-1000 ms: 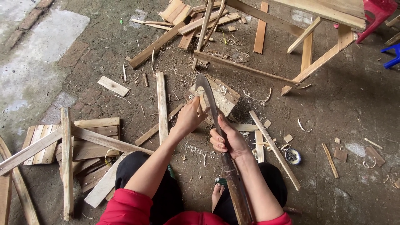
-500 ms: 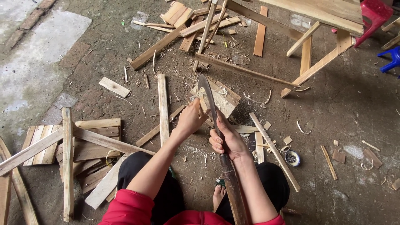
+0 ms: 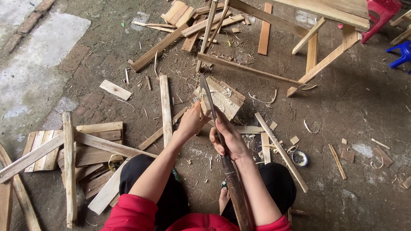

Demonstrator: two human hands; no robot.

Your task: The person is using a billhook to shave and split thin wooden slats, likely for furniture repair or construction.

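Observation:
I squat on a dirt floor in red sleeves and black trousers. My right hand (image 3: 229, 139) is closed on the dark handle of a long knife (image 3: 210, 105), whose blade points away from me. My left hand (image 3: 193, 119) rests its fingers on a small wooden piece just left of the blade; what it grips is mostly hidden by the fingers. A square wooden block (image 3: 223, 99) lies right behind the blade.
Wooden slats (image 3: 166, 109) and offcuts lie all around, with a stacked pile (image 3: 85, 145) at my left. A wooden frame on legs (image 3: 325, 55) stands at the upper right, beside red and blue plastic stools. A small round tin of nails (image 3: 299, 158) sits by my right knee.
Both hands and the knife stay in nearly the same place; the blade has shifted only slightly against the small piece.

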